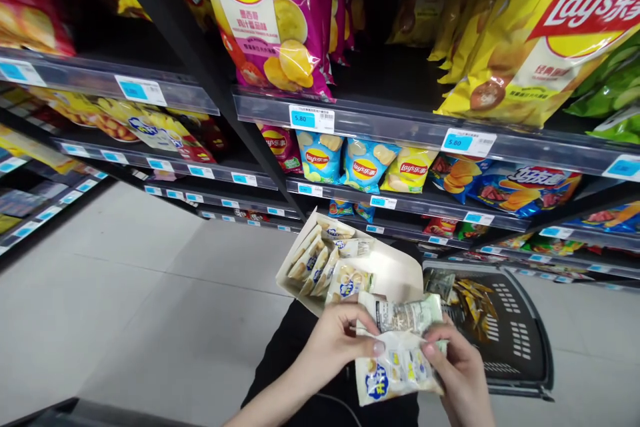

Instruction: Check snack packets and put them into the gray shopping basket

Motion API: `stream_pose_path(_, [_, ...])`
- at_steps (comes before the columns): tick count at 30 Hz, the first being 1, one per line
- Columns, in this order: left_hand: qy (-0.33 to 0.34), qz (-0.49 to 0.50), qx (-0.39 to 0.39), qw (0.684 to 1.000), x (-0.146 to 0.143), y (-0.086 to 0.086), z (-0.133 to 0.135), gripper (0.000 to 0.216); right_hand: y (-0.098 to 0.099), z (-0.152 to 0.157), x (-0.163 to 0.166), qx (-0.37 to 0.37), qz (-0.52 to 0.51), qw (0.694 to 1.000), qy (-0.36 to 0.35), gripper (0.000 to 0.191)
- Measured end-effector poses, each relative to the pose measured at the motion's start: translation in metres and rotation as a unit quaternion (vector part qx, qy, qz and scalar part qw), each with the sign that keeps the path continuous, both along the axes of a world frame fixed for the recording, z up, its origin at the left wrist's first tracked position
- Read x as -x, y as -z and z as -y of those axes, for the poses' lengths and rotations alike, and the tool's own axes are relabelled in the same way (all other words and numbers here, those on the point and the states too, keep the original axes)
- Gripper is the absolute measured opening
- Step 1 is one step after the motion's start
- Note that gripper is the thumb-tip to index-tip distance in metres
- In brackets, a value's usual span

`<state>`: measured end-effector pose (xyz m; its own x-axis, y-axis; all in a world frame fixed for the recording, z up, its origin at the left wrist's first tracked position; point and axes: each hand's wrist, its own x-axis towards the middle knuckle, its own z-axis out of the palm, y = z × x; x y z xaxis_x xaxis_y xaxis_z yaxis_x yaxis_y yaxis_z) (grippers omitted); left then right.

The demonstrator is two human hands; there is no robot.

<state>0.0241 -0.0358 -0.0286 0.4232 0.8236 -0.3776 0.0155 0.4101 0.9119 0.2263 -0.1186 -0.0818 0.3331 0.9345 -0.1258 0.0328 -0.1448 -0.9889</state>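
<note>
My left hand [345, 333] pinches the left side of a small white snack packet [400, 367] with blue lettering. On its right edge, my right hand [455, 353] has thumb and fingers closed too. Another snack packet [407, 313], its printed back and barcode showing, lies just behind the first between my hands; I cannot tell whether the two are joined. Beyond them an open white carton [400, 267] rests over my lap. Several similar packets [313, 267] stand in a row on its left side, and one packet [347, 280] leans near my left hand.
A dark shopping basket [525, 320] with yellow packages [475, 307] stands on the floor at right. Black shelves hold a purple chip bag [280, 33], yellow chip bags [545, 47] and blue chip bags [367, 163] ahead. Grey tiled floor [165, 287] stretches left.
</note>
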Motion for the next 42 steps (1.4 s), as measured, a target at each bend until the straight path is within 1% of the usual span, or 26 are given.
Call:
stream_pose_path(2, [0.025,-0.018,-0.047,0.998,0.002,-0.004,-0.004,0.018,0.004,-0.001,-0.005,-0.016,-0.004,1.000,-0.015,0.019])
stream_pose_path(5, [0.055,-0.025,-0.068,0.996,0.006,-0.012,-0.011,0.009,0.006,-0.003,-0.012,-0.041,-0.025,0.998,-0.046,0.019])
stream_pose_path(8, [0.099,-0.033,-0.079,0.991,0.009,-0.019,-0.014,0.005,0.001,-0.005,-0.014,-0.044,-0.027,0.996,-0.068,0.020])
stream_pose_path(11, [0.131,-0.035,-0.089,0.987,0.009,-0.023,-0.014,0.011,-0.009,-0.008,-0.012,-0.028,0.021,0.997,-0.072,0.015])
stream_pose_path(13, [0.122,-0.038,-0.089,0.988,0.007,-0.023,-0.011,0.012,-0.015,-0.010,-0.008,-0.019,0.050,0.996,-0.077,0.013])
stream_pose_path(16, [0.071,-0.051,-0.078,0.993,0.000,-0.021,-0.007,0.008,-0.022,-0.011,0.002,-0.002,0.068,0.996,-0.062,0.013])
stream_pose_path(18, [0.036,-0.066,-0.071,0.995,-0.005,-0.018,-0.005,0.013,-0.024,-0.011,0.008,0.011,0.057,0.997,-0.045,0.015])
stream_pose_path(21, [0.013,-0.085,-0.087,0.993,-0.009,-0.014,-0.007,0.007,-0.021,-0.010,0.012,0.015,0.016,0.999,-0.039,0.018])
stream_pose_path(22, [0.013,-0.087,-0.097,0.991,-0.010,-0.013,-0.008,0.005,-0.019,-0.010,0.012,0.012,0.005,0.999,-0.039,0.017])
stream_pose_path(24, [0.021,-0.082,-0.111,0.990,-0.009,-0.012,-0.010,0.009,-0.012,-0.010,0.009,0.000,-0.005,0.999,-0.040,0.014])
stream_pose_path(28, [0.069,-0.066,-0.116,0.989,-0.001,-0.012,-0.014,0.022,-0.001,-0.007,0.001,-0.026,-0.016,0.997,-0.070,0.005])
stream_pose_path(31, [0.104,-0.070,-0.151,0.981,0.007,-0.012,-0.016,0.028,-0.003,-0.005,-0.004,-0.055,-0.023,0.993,-0.106,0.009])
stream_pose_path(33, [0.103,-0.071,-0.177,0.976,0.009,-0.012,-0.016,0.026,-0.009,-0.006,-0.005,-0.076,-0.020,0.989,-0.124,0.010])
stream_pose_path(35, [0.078,-0.078,-0.196,0.974,0.008,-0.010,-0.015,0.016,-0.017,-0.010,-0.001,-0.073,0.008,0.992,-0.105,0.015])
stream_pose_path(37, [0.036,-0.101,-0.206,0.973,0.005,-0.008,-0.012,0.006,-0.023,-0.014,0.007,-0.043,0.056,0.996,-0.050,0.028])
stream_pose_path(38, [0.015,-0.115,-0.207,0.971,0.003,-0.007,-0.010,0.006,-0.025,-0.016,0.012,-0.025,0.078,0.996,-0.019,0.034])
stream_pose_path(39, [-0.004,-0.131,-0.205,0.970,0.002,-0.006,-0.008,0.010,-0.027,-0.018,0.018,-0.014,0.095,0.995,0.011,0.038])
stream_pose_path(42, [-0.045,-0.169,-0.199,0.964,-0.002,-0.002,-0.007,0.018,-0.026,-0.019,0.034,-0.017,0.127,0.989,0.070,0.041])
